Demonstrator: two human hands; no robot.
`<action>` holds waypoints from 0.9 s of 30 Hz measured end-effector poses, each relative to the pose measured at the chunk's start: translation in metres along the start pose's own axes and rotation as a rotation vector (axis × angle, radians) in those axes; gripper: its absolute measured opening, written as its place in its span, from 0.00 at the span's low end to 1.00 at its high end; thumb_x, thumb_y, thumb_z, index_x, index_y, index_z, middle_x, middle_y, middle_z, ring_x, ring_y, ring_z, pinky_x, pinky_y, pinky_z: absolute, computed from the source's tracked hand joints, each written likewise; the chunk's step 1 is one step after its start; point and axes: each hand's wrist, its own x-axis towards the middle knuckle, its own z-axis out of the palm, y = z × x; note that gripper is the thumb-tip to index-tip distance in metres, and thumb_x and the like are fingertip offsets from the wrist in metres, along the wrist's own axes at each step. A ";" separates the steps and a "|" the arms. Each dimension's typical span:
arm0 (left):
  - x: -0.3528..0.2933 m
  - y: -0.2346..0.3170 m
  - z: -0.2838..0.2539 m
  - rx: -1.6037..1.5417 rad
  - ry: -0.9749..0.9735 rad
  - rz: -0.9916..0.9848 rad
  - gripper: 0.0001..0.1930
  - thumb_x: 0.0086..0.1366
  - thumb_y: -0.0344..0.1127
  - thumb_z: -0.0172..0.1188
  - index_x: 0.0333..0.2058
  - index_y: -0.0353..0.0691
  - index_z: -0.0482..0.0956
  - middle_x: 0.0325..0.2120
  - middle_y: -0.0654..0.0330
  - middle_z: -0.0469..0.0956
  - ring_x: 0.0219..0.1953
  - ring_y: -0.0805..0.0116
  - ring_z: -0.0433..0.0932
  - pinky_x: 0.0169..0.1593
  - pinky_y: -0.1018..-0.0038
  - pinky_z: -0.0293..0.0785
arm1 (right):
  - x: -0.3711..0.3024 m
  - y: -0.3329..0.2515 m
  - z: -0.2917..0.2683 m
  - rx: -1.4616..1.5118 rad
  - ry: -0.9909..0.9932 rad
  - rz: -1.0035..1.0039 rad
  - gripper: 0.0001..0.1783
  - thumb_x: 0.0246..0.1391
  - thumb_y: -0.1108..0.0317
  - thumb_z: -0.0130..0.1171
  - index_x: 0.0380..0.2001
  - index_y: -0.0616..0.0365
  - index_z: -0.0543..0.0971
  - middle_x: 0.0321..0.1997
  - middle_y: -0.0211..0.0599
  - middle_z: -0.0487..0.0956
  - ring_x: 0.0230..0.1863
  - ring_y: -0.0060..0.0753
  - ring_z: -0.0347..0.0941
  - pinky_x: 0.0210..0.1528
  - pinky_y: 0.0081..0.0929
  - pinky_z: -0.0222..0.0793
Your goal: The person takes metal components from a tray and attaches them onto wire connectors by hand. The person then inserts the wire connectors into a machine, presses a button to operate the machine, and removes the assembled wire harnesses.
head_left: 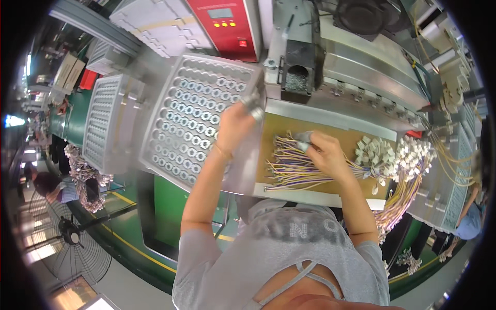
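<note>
My left hand (235,126) is over the right side of a pale plastic tray (254,77), its fingertips in grey covers. Motion smears those fingers, and I cannot tell whether anything is between them. Rows of round metal parts with central holes (192,124) sit in the tray's pockets. My right hand (326,154), also with covered fingertips, is closed in a pinch at the far ends of a bunch of yellow and purple wires (294,168). These wires lie on a brown board (276,124). White connectors (376,155) are heaped at their right ends.
A red control box (227,26) stands behind the tray. Beyond the board are a black block with a round opening (298,72) and a metal machine housing (367,67). More wires (398,201) hang over the right edge. A second tray (106,124) is at left, near a fan (72,237).
</note>
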 end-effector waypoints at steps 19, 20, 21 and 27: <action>0.000 0.001 -0.014 -0.656 0.100 -0.195 0.16 0.55 0.29 0.53 0.44 0.35 0.69 0.33 0.61 0.74 0.34 0.74 0.74 0.33 0.79 0.71 | 0.002 0.012 0.002 0.349 0.026 0.268 0.10 0.47 0.78 0.49 0.36 0.65 0.73 0.31 0.30 0.72 0.32 0.17 0.65 0.36 0.17 0.63; -0.014 0.010 -0.002 -0.698 0.002 -0.226 0.17 0.55 0.29 0.54 0.44 0.35 0.69 0.34 0.61 0.74 0.33 0.75 0.74 0.33 0.80 0.71 | 0.004 0.008 0.003 0.435 0.048 0.303 0.10 0.48 0.78 0.49 0.36 0.65 0.73 0.31 0.29 0.72 0.32 0.16 0.66 0.36 0.18 0.63; -0.027 0.017 0.008 -0.736 -0.092 -0.257 0.17 0.54 0.28 0.55 0.44 0.35 0.69 0.35 0.61 0.74 0.32 0.75 0.74 0.32 0.80 0.71 | 0.003 0.004 0.003 0.434 0.047 0.306 0.10 0.48 0.78 0.49 0.36 0.65 0.73 0.31 0.29 0.72 0.32 0.16 0.66 0.36 0.18 0.63; -0.061 0.039 0.033 -0.807 -0.229 -0.273 0.20 0.53 0.26 0.57 0.46 0.35 0.68 0.37 0.60 0.74 0.34 0.77 0.72 0.29 0.84 0.71 | -0.001 -0.023 -0.002 0.475 0.036 0.331 0.08 0.45 0.78 0.51 0.32 0.65 0.73 0.25 0.28 0.73 0.26 0.13 0.66 0.29 0.15 0.64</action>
